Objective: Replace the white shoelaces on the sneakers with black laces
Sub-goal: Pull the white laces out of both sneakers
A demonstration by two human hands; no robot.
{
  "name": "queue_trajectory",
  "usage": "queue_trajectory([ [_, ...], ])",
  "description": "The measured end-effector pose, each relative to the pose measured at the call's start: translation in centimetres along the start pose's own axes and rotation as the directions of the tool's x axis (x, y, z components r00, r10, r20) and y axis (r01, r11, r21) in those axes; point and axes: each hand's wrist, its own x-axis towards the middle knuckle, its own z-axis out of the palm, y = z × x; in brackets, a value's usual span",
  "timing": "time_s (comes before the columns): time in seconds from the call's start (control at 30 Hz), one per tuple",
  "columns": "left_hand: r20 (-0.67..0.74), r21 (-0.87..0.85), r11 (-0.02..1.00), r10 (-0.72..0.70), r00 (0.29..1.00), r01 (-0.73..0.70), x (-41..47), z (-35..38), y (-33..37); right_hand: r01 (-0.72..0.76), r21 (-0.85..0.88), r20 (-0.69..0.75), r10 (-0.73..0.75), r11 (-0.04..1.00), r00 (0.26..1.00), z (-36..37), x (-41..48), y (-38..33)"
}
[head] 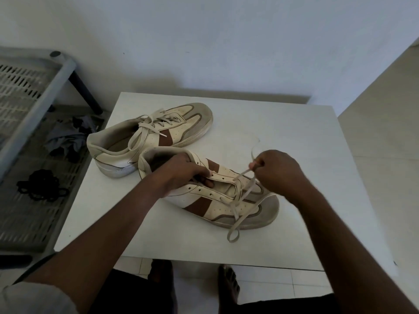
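Two hands at the near sneaker (pixel 204 205), left hand (pixel 183 171) gripping its eyelet flap, right hand (pixel 276 171) pinching its white lace (pixel 247 191) above.

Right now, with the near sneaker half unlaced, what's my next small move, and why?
Probably pull the white lace free of the next threaded eyelets with the right hand: upper eyelets are empty, and the left hand grips the near sneaker.
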Motion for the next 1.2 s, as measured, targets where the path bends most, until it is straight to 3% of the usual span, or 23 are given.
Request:
queue_trajectory([
  [0.1, -0.005, -0.053, 0.998, -0.027, 1.0, 0.027, -0.1, 0.2, 0.2, -0.072, 0.182, 0.08, 0.058, 0.981, 0.995, -1.0, 0.4, 1.5],
  [0.17, -0.007, -0.062, 0.998, -0.022, 1.0, 0.022, -0.1, 0.4, 0.3, -0.027, 0.207, 0.092, 0.008, 0.978, 0.996, -1.2, 0.6, 1.9],
  [0.33, -0.02, -0.041, 0.999, 0.012, 1.0, -0.013, 0.0, 0.5, 0.0, 0.212, 0.068, 0.113, -0.219, 0.975, 0.969, -0.4, -0.2, 0.2],
  [0.4, -0.017, -0.028, 0.999, 0.014, 1.0, -0.015, 0.0, 0.4, -0.1, 0.27, -0.043, 0.037, -0.268, 0.962, 0.963, 0.6, -0.5, -0.4],
  [0.47, -0.008, -0.04, 0.999, 0.006, 1.0, -0.006, 0.0, 0.4, 0.0, 0.271, -0.047, -0.035, -0.273, 0.961, 0.961, 1.0, -0.6, -0.6],
  [0.57, 0.005, -0.067, 0.998, -0.008, 1.0, 0.008, -0.2, 0.2, 0.1, 0.229, -0.003, -0.137, -0.227, 0.973, 0.964, 0.6, -0.3, 0.1],
  [0.67, -0.002, -0.057, 0.998, -0.011, 1.0, 0.01, -0.2, 0.0, 0.2, 0.109, 0.247, -0.317, -0.026, 0.963, 0.948, -1.8, 0.5, 2.2],
  [0.73, -0.008, -0.08, 0.997, -0.011, 1.0, 0.01, -0.4, 0.1, 0.2, 0.097, 0.358, -0.303, 0.017, 0.929, 0.953, -2.6, 0.8, 3.2],
  [0.83, -0.024, -0.057, 0.998, 0.012, 1.0, -0.014, -0.3, 0.3, 0.2, 0.205, 0.177, -0.134, -0.183, 0.962, 0.974, -1.6, 0.4, 1.9],
  [0.93, -0.029, -0.058, 0.998, 0.023, 0.999, -0.025, -0.2, 0.2, 0.1, 0.374, -0.122, 0.046, -0.371, 0.92, 0.928, 0.4, -0.1, 0.3],
  [1.1, -0.01, -0.091, 0.996, -0.024, 1.0, 0.023, -0.4, 0.2, 0.2, 0.406, -0.062, -0.122, -0.411, 0.912, 0.903, 1.2, 0.2, 0.5],
  [1.2, -0.002, -0.11, 0.992, -0.058, 0.998, 0.058, -0.3, 0.0, 0.3, 0.29, 0.156, -0.359, -0.22, 0.944, 0.907, -0.1, 0.7, 1.8],
])
